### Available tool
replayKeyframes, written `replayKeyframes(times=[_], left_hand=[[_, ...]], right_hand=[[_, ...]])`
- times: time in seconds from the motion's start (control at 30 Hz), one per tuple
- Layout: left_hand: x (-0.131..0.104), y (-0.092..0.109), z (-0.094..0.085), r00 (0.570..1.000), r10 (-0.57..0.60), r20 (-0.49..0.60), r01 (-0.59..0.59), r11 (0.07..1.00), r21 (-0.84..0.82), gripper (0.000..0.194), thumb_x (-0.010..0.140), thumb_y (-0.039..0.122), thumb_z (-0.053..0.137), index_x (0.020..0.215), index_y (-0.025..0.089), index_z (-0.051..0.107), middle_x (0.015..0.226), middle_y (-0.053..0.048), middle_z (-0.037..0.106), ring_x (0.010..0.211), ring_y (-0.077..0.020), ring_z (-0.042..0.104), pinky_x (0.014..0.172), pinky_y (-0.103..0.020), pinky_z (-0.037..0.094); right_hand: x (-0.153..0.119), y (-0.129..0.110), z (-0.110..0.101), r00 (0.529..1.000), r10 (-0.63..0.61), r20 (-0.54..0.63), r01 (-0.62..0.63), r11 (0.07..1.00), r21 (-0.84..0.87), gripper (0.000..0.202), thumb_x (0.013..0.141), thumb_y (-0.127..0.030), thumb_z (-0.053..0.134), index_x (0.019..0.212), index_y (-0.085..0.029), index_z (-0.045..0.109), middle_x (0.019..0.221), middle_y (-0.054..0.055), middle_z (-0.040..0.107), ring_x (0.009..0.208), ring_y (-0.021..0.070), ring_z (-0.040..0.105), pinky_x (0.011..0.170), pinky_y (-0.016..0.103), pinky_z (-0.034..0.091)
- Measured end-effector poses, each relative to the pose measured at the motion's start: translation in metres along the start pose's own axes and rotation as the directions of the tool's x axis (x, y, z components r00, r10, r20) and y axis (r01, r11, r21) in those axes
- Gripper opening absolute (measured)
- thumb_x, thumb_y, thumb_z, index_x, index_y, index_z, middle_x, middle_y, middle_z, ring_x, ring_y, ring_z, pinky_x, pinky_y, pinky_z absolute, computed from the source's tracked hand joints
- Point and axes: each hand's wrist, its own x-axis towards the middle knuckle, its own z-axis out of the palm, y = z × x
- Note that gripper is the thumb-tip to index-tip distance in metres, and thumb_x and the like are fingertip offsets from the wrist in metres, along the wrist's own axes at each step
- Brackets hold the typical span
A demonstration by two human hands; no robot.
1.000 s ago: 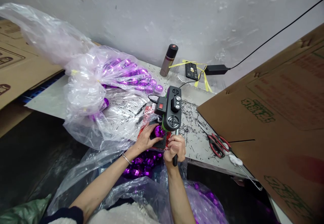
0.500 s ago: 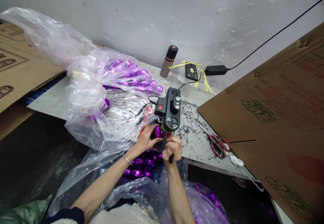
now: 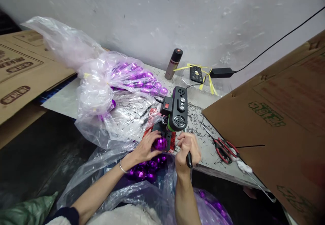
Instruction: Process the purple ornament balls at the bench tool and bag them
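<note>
My left hand (image 3: 146,147) has its fingers and thumb around one side of a shiny purple faceted ball (image 3: 160,144). The ball is at the front of the dark base plate (image 3: 166,135) of a small black bench machine (image 3: 178,109) with round grilles, silver buttons and a red switch. My right hand (image 3: 188,150) is closed around a lever with a black end (image 3: 189,160), at the machine's right side. Just below my left hand, several purple balls (image 3: 142,172) lie in an open clear plastic bag (image 3: 88,170).
Tied clear bags of purple balls (image 3: 137,77) lie at the left. A dark bottle (image 3: 173,64) and a black adapter (image 3: 222,72) are by the wall. Red-handled scissors (image 3: 224,150) lie near a big carton (image 3: 284,116). Black shavings (image 3: 194,125) litter the table.
The purple ball has come forward from under the machine's head with my left hand. My right hand has moved right with the lever. The view has shifted slightly.
</note>
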Motion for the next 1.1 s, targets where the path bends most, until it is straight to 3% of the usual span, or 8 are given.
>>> replayKeyframes(times=[0.1,0.2,0.33,0.47,0.67,0.9,1.0,1.1], left_hand=[[-0.012,0.011,-0.032,0.998,-0.057,0.037,0.053,0.994,0.1,0.057,0.095,0.053,0.077,0.145,0.029,0.066,0.15,-0.013,0.071,0.139,-0.0366,0.069,0.119,-0.056,0.058],[0.009,0.002,-0.084,0.962,-0.25,-0.108,0.272,0.904,0.329,0.036,0.105,0.034,0.057,0.136,0.023,0.071,0.143,-0.011,0.076,0.136,-0.0325,0.071,0.118,-0.051,0.058],[0.055,-0.033,-0.158,0.854,-0.42,-0.306,0.52,0.696,0.495,0.048,0.101,0.016,0.043,0.143,0.003,0.061,0.138,-0.03,0.071,0.133,-0.0419,0.07,0.117,-0.063,0.052],[0.075,-0.054,-0.193,0.69,-0.64,-0.338,0.642,0.325,0.695,0.056,0.098,0.013,0.047,0.152,-0.001,0.05,0.125,-0.033,0.073,0.117,-0.0443,0.075,0.098,-0.054,0.06],[0.08,-0.053,-0.192,0.676,-0.67,-0.307,0.66,0.365,0.656,0.049,0.096,0.017,0.056,0.143,0.003,0.059,0.134,-0.033,0.07,0.122,-0.0457,0.072,0.102,-0.056,0.057],[0.083,-0.032,-0.167,0.725,-0.612,-0.316,0.595,0.788,-0.16,0.051,0.103,0.047,0.064,0.14,0.013,0.063,0.129,-0.013,0.077,0.114,-0.0263,0.073,0.102,-0.043,0.06],[0.075,-0.022,-0.139,0.747,-0.607,-0.271,0.518,0.787,-0.334,0.055,0.1,0.056,0.069,0.135,0.014,0.067,0.118,-0.011,0.079,0.099,-0.0228,0.075,0.09,-0.038,0.064],[0.064,-0.013,-0.104,0.744,-0.658,-0.114,0.47,0.637,-0.611,0.062,0.093,0.066,0.075,0.13,0.016,0.071,0.114,-0.012,0.081,0.089,-0.0241,0.077,0.079,-0.038,0.066]], right_hand=[[-0.01,0.008,0.002,0.999,-0.047,0.009,0.047,0.999,-0.002,0.035,0.108,-0.019,0.045,0.074,-0.024,0.055,0.075,-0.001,0.062,0.07,0.015,0.064,0.062,0.031,0.048],[-0.018,0.015,0.005,0.998,-0.055,-0.02,0.055,0.998,0.018,0.034,0.108,-0.019,0.046,0.075,-0.024,0.055,0.077,-0.001,0.062,0.069,0.0151,0.063,0.061,0.031,0.048],[-0.021,0.017,0.007,0.999,-0.041,-0.028,0.042,0.998,0.044,0.033,0.107,-0.018,0.046,0.076,-0.024,0.056,0.078,0.0,0.063,0.071,0.0157,0.063,0.063,0.032,0.048],[-0.02,0.018,0.006,0.998,-0.067,-0.017,0.068,0.997,0.027,0.032,0.106,-0.016,0.046,0.077,-0.024,0.055,0.078,-0.001,0.062,0.071,0.0154,0.063,0.063,0.032,0.048],[-0.023,0.019,0.008,0.997,-0.069,-0.02,0.069,0.998,0.008,0.034,0.108,-0.016,0.043,0.077,-0.024,0.054,0.079,-0.001,0.063,0.073,0.0142,0.064,0.066,0.03,0.049],[-0.017,0.015,0.007,0.998,-0.055,-0.026,0.055,0.998,0.016,0.036,0.107,-0.017,0.045,0.073,-0.023,0.055,0.076,0.0,0.063,0.072,0.0152,0.065,0.065,0.031,0.049],[-0.007,0.007,0.005,0.999,-0.03,-0.025,0.03,0.999,0.035,0.036,0.107,-0.016,0.046,0.072,-0.023,0.054,0.072,-0.002,0.061,0.07,0.0148,0.065,0.064,0.031,0.048],[0.002,-0.001,0.004,1.0,-0.005,-0.029,0.006,0.999,0.039,0.037,0.107,-0.016,0.047,0.071,-0.023,0.053,0.069,-0.002,0.059,0.067,0.0143,0.063,0.063,0.031,0.046]])
